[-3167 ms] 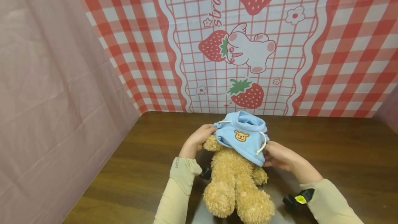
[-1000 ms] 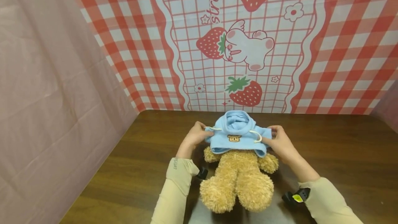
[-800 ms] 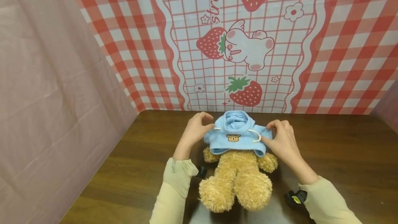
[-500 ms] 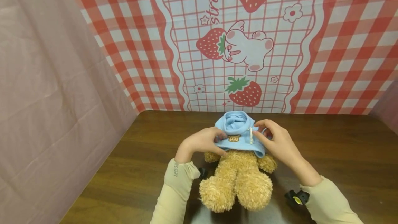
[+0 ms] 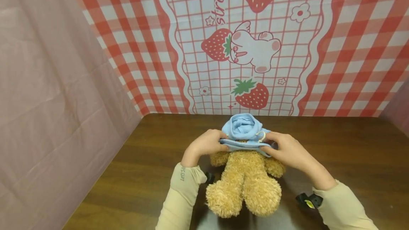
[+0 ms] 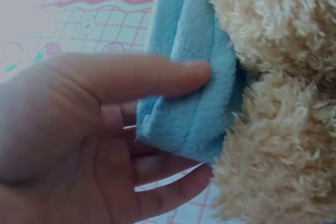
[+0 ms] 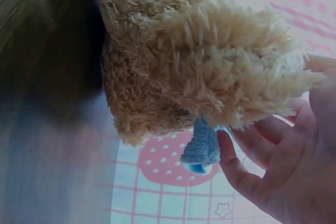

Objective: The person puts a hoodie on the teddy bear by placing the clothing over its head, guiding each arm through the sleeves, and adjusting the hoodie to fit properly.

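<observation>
A curly tan teddy bear (image 5: 241, 180) lies on its back, feet towards me. Over its head end lies a small light-blue hoodie (image 5: 241, 127), its front hem folded upward so that most of the bear-face patch is hidden. My left hand (image 5: 206, 144) pinches the hem on the left; in the left wrist view the thumb (image 6: 173, 77) presses on the blue cloth with fingers behind it. On the right, my right hand (image 5: 289, 150) pinches the hem beside a white drawstring (image 5: 262, 137). The bear's head is covered by the hoodie.
The brown wooden table (image 5: 127, 187) runs back to a red-and-white checked strawberry cloth (image 5: 243, 45) hanging upright behind it. A pink curtain (image 5: 57, 98) hangs along the left side. Black straps (image 5: 310, 200) sit at the wrists.
Both hands have let go of the hoodie's sides and moved inward to its lower hem. The hem has been folded upward, covering most of the patch. The bear stays nearly in place.
</observation>
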Demonstrator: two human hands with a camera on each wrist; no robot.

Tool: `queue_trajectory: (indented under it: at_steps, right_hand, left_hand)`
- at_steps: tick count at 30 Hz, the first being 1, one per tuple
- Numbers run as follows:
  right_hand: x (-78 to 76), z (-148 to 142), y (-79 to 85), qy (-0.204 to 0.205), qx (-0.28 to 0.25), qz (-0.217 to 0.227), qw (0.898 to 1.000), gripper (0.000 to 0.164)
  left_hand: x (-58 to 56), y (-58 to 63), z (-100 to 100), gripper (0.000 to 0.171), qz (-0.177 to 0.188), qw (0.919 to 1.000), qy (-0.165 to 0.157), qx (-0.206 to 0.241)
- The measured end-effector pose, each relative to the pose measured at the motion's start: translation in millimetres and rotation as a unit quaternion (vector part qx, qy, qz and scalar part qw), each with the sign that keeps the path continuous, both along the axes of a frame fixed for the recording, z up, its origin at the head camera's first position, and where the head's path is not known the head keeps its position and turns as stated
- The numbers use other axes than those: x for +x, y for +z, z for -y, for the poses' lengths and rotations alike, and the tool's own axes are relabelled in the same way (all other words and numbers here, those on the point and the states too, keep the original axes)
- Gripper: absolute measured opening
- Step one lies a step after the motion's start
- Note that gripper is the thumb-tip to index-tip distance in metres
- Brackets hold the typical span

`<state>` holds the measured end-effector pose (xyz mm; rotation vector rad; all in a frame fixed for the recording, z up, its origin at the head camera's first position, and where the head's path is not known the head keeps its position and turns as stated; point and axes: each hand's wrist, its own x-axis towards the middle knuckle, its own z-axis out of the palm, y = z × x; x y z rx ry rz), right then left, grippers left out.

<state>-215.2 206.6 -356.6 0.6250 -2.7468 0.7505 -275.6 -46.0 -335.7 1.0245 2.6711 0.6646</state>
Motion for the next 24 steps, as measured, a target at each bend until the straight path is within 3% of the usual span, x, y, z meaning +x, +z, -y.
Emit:
queue_trajectory:
  at_steps: [8,11,15,18,24]
  right_hand:
    - [-4.0,1,5.6,0.006,-0.005,-0.022,1.000,0.010]
    - [-6.3,3,11.8,0.003,-0.015,0.011,1.000,0.013]
    - [-13.3,2,26.7,-0.014,-0.031,0.043,0.998,0.016]
    - [-19.7,-2,38.7,-0.032,-0.028,0.024,0.999,0.016]
    - [-29.3,-3,57.5,-0.046,-0.035,0.018,0.998,0.014]
  left_hand:
    - [-1.9,4.1,2,0.015,-0.026,0.9978,0.020,0.057]
    - [-3.3,7.6,1,0.018,-0.016,0.9970,0.030,0.070]
    - [-6.3,19.7,1,0.023,-0.001,0.9925,0.054,0.110]
    - [-8.9,31.8,1,0.021,0.002,0.9893,0.057,0.134]
    - [-14.2,51.4,-5,0.012,-0.015,0.9889,0.054,0.137]
